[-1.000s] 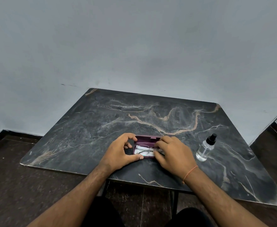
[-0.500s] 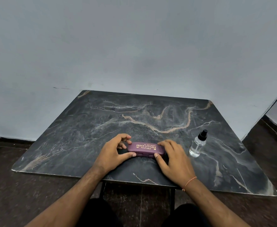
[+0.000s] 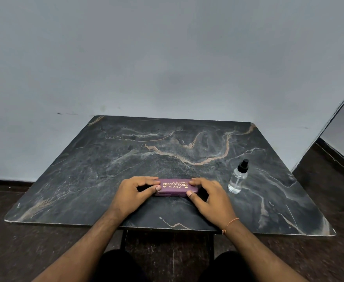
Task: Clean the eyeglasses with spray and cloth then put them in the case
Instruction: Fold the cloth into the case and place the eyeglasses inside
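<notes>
Eyeglasses aren't showing anywhere; the purple case (image 3: 174, 187) is lying shut w/ its gold lettering up, so they're presumably inside, though that can't be confirmed from this view.

The person's left hand (image 3: 133, 193) is gripping the case's left end, thumb at the front edge & fingers curled over the back. The right hand (image 3: 209, 197) is doing the same at the right end, thumb pressing the front edge, fingers over the top. Both grips are closed onto the case, nothing else in them.

Risks, as a judgement: if the latch isn't fully clicked, the lid may be springing back when the hands let go. Uneven pressing, one end harder than the other, could be twisting the lid or pinching a temple arm or the cloth, if either is sitting proud inside. No cloth is showing, so it may be packed in too.

Room: the case is sitting toward the near side of the dark marble-look surface (image 3: 106, 169), w/ a strip of top between it & the near edge, so a pull toward the body risks sliding it off. The spray bottle (image 3: 238, 177) is standing upright near the right hand, apart from it; a careless outward sweep of that hand could be tipping it. Beyond the case the top is running back to the grey wall (image 3: 167, 58), w/ nothing standing on that far stretch.
</notes>
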A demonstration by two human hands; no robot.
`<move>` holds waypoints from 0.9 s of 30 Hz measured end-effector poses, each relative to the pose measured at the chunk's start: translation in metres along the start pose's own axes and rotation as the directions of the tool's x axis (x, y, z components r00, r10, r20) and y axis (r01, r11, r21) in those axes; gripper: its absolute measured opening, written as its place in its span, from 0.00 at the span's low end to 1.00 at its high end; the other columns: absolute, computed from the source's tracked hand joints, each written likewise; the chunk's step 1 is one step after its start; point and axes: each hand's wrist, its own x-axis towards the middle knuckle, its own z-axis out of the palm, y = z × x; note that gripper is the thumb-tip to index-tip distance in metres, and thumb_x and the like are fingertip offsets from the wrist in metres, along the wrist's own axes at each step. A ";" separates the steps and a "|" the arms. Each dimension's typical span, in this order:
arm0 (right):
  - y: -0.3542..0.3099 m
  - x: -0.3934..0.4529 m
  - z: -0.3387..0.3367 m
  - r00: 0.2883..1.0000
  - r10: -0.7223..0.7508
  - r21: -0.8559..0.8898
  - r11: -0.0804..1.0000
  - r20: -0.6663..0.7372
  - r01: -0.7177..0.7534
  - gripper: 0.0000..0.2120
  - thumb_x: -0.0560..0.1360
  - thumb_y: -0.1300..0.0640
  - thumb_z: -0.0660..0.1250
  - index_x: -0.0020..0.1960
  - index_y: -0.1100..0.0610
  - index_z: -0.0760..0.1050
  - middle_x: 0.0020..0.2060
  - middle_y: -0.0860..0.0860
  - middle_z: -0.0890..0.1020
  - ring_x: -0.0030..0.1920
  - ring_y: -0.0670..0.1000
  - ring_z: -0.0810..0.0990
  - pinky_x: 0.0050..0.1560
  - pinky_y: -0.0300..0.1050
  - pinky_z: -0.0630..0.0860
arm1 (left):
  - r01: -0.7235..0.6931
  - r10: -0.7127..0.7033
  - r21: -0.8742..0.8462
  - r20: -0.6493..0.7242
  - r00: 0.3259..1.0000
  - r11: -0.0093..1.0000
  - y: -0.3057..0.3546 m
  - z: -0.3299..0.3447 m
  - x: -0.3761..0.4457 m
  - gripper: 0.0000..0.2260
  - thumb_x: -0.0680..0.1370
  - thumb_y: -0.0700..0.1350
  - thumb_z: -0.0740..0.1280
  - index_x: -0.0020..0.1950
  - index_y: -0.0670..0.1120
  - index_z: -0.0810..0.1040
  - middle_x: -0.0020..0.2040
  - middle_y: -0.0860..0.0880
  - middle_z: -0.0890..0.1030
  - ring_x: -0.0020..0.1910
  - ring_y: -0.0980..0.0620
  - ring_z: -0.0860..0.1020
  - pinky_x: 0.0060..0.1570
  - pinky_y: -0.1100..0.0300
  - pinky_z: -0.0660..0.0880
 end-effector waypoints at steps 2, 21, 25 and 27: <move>0.001 0.001 0.000 1.000 0.016 0.034 0.999 -0.003 -0.016 0.13 0.76 0.45 0.77 0.60 0.41 0.84 0.58 0.33 0.84 0.59 0.39 0.78 0.58 0.29 0.70 | 0.014 -0.014 -0.009 0.000 1.000 1.000 -0.001 0.000 0.000 0.10 0.76 0.47 0.84 0.54 0.60 0.92 0.56 0.62 0.90 0.59 0.67 0.86 0.64 0.71 0.78; -0.003 -0.004 -0.011 0.996 0.084 0.098 0.992 0.017 -0.085 0.18 0.72 0.48 0.81 0.61 0.39 0.84 0.54 0.34 0.84 0.57 0.38 0.80 0.58 0.31 0.72 | 0.042 -0.051 0.078 0.110 0.993 0.996 0.012 -0.005 -0.005 0.21 0.66 0.71 0.79 0.58 0.77 0.83 0.58 0.69 0.87 0.63 0.65 0.83 0.66 0.61 0.78; -0.003 -0.008 -0.018 0.994 0.094 0.129 0.987 0.053 -0.100 0.25 0.73 0.49 0.81 0.68 0.44 0.81 0.59 0.40 0.85 0.60 0.39 0.82 0.63 0.35 0.76 | 0.064 -0.069 0.040 0.140 0.988 0.997 0.023 -0.004 -0.007 0.26 0.65 0.72 0.81 0.62 0.78 0.80 0.62 0.70 0.86 0.65 0.67 0.83 0.69 0.61 0.78; -0.001 -0.010 -0.022 0.994 0.093 0.139 0.985 0.063 -0.102 0.26 0.74 0.50 0.81 0.70 0.47 0.80 0.63 0.41 0.85 0.63 0.38 0.81 0.65 0.32 0.75 | 0.065 -0.070 0.035 0.147 0.987 0.997 0.026 0.000 -0.008 0.28 0.66 0.71 0.82 0.64 0.78 0.79 0.63 0.74 0.84 0.64 0.69 0.83 0.70 0.62 0.77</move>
